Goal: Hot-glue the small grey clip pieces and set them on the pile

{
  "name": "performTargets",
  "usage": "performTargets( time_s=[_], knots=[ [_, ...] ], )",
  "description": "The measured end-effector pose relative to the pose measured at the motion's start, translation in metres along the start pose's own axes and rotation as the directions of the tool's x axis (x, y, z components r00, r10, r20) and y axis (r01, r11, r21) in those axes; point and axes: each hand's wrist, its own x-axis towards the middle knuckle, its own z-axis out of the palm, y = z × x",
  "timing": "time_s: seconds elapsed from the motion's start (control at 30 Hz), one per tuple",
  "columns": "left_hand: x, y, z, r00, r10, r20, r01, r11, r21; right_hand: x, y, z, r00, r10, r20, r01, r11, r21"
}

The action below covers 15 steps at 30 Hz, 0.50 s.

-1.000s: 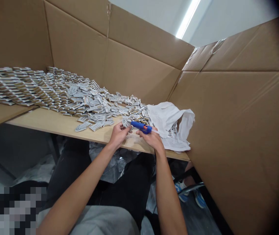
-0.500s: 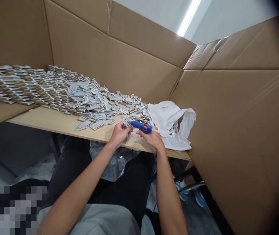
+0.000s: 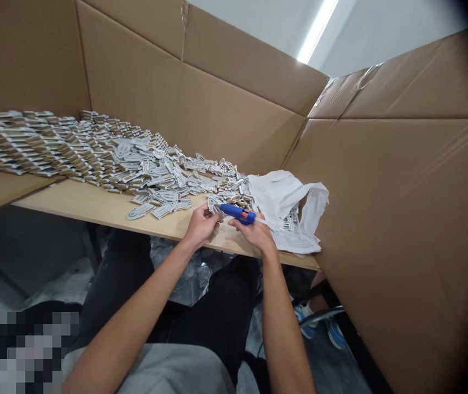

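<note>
My right hand (image 3: 255,233) grips a small blue glue gun (image 3: 237,212), its nozzle pointing left. My left hand (image 3: 201,224) pinches a flat grey cut-out piece (image 3: 213,206) right at the nozzle. Both hands rest near the front edge of a light wooden table (image 3: 94,205). A big heap of the same grey pieces (image 3: 163,175) spreads just behind my hands.
Neat rows of stacked grey pieces (image 3: 20,145) run along the left. A crumpled white plastic bag (image 3: 287,210) lies to the right of my hands. Tall cardboard walls (image 3: 381,208) enclose the table at the back and right. Someone's blue shoes (image 3: 316,325) show under the table.
None beyond a slight shift of the view; both hands stay in the same place with the glue gun and the piece.
</note>
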Motion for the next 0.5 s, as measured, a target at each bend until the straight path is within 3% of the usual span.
performTargets(
  time_s=[0.5],
  knots=[
    [-0.0007, 0.0021, 0.0015, 1.0, -0.013, -0.025, 0.014, 1.0, 0.007, -0.0003, -0.0011, 0.0023, 0.999, -0.025, -0.027, 0.026, 0.999, 0.042]
  ],
)
